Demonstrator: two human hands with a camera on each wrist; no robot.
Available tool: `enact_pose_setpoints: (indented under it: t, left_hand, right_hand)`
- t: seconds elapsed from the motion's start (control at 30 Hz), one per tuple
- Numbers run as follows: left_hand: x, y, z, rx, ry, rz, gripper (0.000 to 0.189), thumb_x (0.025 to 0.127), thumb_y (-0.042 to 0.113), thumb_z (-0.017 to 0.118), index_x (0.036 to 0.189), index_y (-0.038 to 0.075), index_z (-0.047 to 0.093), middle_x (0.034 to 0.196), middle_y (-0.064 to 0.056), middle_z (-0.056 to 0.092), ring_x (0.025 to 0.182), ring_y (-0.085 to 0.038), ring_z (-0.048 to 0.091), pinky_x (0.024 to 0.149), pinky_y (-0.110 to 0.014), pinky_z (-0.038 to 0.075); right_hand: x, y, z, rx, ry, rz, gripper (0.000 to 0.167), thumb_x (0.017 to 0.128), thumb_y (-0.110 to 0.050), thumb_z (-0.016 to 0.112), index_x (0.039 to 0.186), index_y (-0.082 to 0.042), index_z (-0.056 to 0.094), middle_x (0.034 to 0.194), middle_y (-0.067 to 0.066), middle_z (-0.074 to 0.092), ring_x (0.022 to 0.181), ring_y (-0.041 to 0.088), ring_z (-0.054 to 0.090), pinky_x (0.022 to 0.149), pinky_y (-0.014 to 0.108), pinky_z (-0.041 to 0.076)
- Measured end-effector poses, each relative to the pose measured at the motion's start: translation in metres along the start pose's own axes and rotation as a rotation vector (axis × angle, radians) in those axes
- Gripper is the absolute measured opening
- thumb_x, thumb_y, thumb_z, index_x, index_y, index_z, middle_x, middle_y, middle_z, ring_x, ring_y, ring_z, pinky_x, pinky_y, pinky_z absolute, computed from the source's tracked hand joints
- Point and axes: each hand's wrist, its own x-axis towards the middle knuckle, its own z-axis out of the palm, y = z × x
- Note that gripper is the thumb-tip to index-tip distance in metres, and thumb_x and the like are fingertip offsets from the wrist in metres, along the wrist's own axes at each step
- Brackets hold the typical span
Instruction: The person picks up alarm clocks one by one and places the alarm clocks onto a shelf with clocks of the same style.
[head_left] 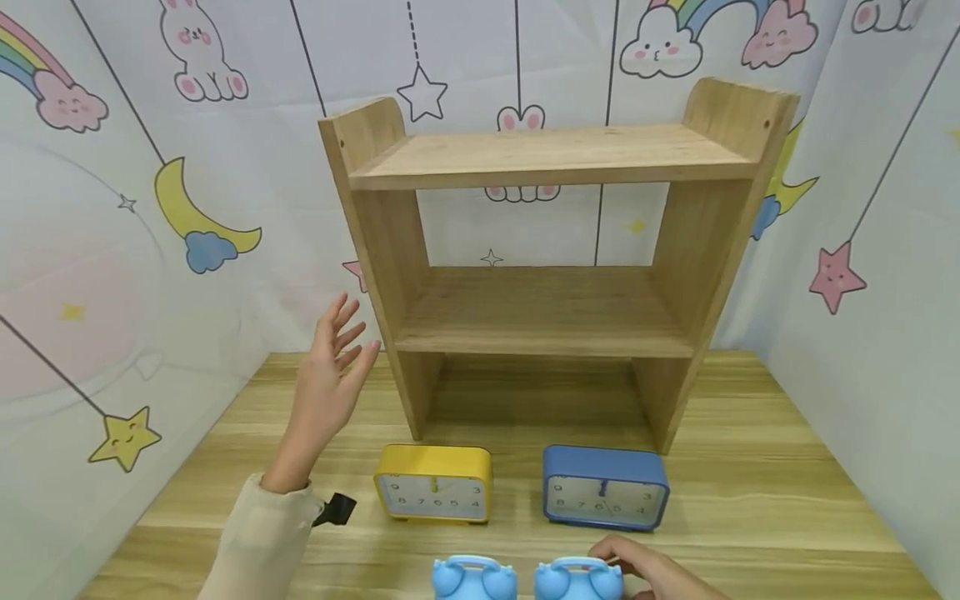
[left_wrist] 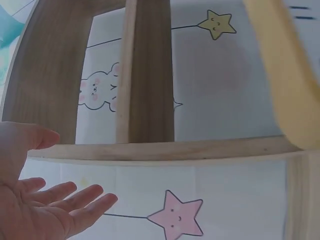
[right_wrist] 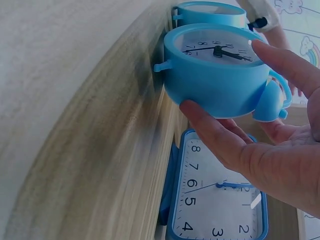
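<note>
My right hand (head_left: 647, 567) grips the right one of two light blue twin-bell alarm clocks (head_left: 577, 579) at the bottom of the head view. In the right wrist view its thumb lies at the rim of the clock face and its fingers are behind the round body. The other light blue alarm clock (head_left: 474, 579) stands just left of it. My left hand (head_left: 327, 375) is raised beside the left side panel of a wooden shelf (head_left: 543, 343), fingers spread and nothing held. From the left wrist view, that palm and its fingers (left_wrist: 82, 197) show close to the panel.
Before the shelf stand a yellow rectangular clock (head_left: 435, 457) on the left and a blue rectangular clock (head_left: 606, 464) on the right. All rest on a wood-grain table (head_left: 757, 500). Printed cloth walls (head_left: 885, 167) enclose the back and sides.
</note>
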Motion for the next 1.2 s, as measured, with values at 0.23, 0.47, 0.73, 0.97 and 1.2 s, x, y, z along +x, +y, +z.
enact_pose_setpoints:
  t: [0.23,0.47,0.73,0.97,1.2]
  left_hand:
    - [0.025,0.008,0.01,-0.006,0.026,0.031,0.073,0.101,0.018,0.061,0.16,0.017,0.018,0.157,-0.01,0.036,0.13,-0.038,0.05,0.099,-0.058,0.044]
    - [0.046,0.014,0.02,-0.017,0.071,0.037,0.077,0.101,0.019,0.06,0.161,0.019,0.011,0.156,-0.015,0.035,0.129,-0.037,0.051,0.098,-0.056,0.046]
    - [0.063,0.017,0.027,-0.051,0.099,0.073,0.075,0.103,0.014,0.054,0.161,0.018,0.005,0.141,-0.02,0.05,0.119,-0.035,0.058,0.087,-0.054,0.053]
    - [0.074,0.014,0.029,-0.02,0.145,0.086,0.072,0.104,0.012,0.049,0.161,0.022,0.006,0.146,-0.023,0.046,0.121,-0.035,0.057,0.088,-0.054,0.053]
    - [0.082,0.011,0.032,0.035,0.178,0.13,0.064,0.106,0.013,0.045,0.16,0.015,0.01,0.141,-0.03,0.047,0.119,-0.039,0.056,0.092,-0.056,0.05]
  right_hand:
    - [0.004,-0.005,-0.001,-0.031,-0.021,-0.03,0.036,0.094,-0.002,0.064,0.123,0.011,0.048,0.123,-0.008,0.057,0.11,0.006,0.052,0.079,0.028,0.053]
    - [0.005,-0.01,0.0,-0.024,-0.034,0.007,0.032,0.094,-0.005,0.066,0.121,0.007,0.052,0.12,-0.004,0.059,0.108,0.008,0.056,0.079,0.03,0.054]
    - [0.005,-0.009,0.001,-0.022,-0.011,0.069,0.027,0.095,-0.009,0.065,0.119,0.001,0.057,0.117,-0.003,0.063,0.108,0.01,0.058,0.079,0.03,0.053]
    - [0.007,-0.002,0.0,-0.155,-0.017,-0.072,0.023,0.094,0.0,0.062,0.117,0.002,0.058,0.118,-0.008,0.063,0.106,0.009,0.061,0.082,0.028,0.05]
    - [0.008,-0.001,-0.001,-0.217,-0.01,-0.073,0.023,0.094,0.0,0.064,0.116,0.003,0.058,0.117,-0.01,0.064,0.105,0.006,0.06,0.081,0.025,0.05]
